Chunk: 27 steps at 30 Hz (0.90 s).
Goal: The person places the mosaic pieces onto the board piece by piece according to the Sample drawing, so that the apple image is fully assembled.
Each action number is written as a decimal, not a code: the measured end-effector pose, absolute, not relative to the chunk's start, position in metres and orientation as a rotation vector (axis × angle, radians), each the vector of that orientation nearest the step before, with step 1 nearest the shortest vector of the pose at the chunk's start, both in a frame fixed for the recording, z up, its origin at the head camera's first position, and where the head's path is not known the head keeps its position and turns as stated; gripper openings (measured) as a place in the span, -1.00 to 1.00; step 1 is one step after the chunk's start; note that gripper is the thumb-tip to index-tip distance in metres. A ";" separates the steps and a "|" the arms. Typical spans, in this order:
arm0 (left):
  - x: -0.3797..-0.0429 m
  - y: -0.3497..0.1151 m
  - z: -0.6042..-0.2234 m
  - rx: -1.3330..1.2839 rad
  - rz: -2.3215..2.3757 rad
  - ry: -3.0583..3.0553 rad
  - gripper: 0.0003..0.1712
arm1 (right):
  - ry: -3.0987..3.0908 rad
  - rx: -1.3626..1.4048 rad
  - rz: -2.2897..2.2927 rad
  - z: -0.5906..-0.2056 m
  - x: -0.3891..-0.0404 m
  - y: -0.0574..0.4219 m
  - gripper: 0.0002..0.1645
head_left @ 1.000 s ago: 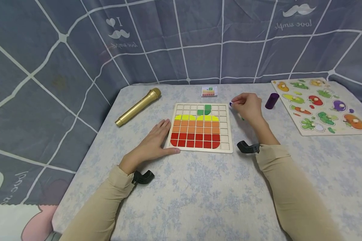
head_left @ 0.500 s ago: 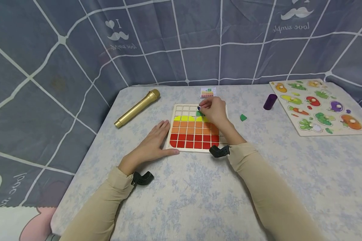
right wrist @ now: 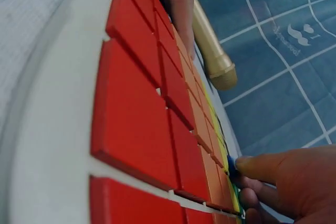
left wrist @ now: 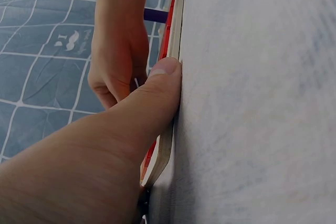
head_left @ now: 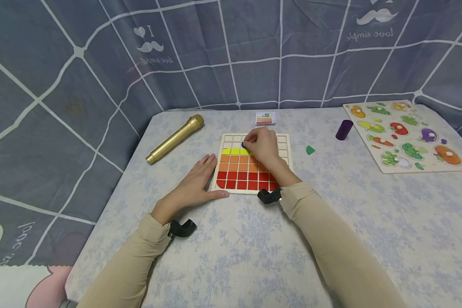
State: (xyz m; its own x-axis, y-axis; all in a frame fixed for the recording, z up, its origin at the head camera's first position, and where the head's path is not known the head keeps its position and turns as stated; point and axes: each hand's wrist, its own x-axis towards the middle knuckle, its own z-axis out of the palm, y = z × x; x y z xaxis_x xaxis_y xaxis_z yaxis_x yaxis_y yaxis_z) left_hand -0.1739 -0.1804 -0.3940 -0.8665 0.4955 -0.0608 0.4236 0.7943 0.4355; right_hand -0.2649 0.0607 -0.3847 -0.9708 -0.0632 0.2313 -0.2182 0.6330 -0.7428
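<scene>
A wooden grid board (head_left: 283, 146) lies on the table, with rows of red tiles (head_left: 241, 180), orange tiles (head_left: 234, 162) and yellow tiles (head_left: 231, 151) set in its squares. My right hand (head_left: 265, 147) is over the board's upper middle, pinching a small dark blue tile (head_left: 243, 145) just above the yellow row. In the right wrist view that blue tile (right wrist: 231, 165) shows between thumb and finger. The green tiles on the board are hidden behind this hand. My left hand (head_left: 194, 182) rests along the board's left edge, fingers straight, thumb (left wrist: 164, 72) touching the front edge.
A loose green tile (head_left: 310, 150) lies right of the board. Behind the board is a small picture card (head_left: 265, 118). A gold microphone (head_left: 175, 139) lies at left; a dark purple cylinder (head_left: 344, 130) and a vegetable puzzle board (head_left: 381, 164) are at right.
My right hand has carried the blue tile leftward from the table beside the board to over the grid, leaving the loose green tile in sight. The left hand stays put.
</scene>
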 end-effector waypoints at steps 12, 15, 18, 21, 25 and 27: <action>-0.173 -0.180 -0.394 0.720 0.621 2.814 0.35 | -2.623 0.297 1.213 -0.384 -0.262 0.089 -0.81; -0.174 -0.179 -0.394 0.727 0.613 2.817 0.36 | -2.619 0.267 1.189 -0.381 -0.259 0.108 -0.79; -0.174 -0.180 -0.394 0.728 0.605 2.821 0.36 | -2.624 0.228 1.172 -0.378 -0.257 0.128 -0.77; -0.173 -0.180 -0.393 0.725 0.602 2.826 0.36 | -2.636 0.203 1.148 -0.375 -0.254 0.147 -0.75; -0.173 -0.179 -0.394 0.725 0.611 2.827 0.36 | -2.665 0.155 1.120 -0.371 -0.246 0.170 -0.76; -0.173 -0.180 -0.394 0.726 0.614 2.822 0.35 | -2.671 0.126 1.118 -0.369 -0.240 0.180 -0.75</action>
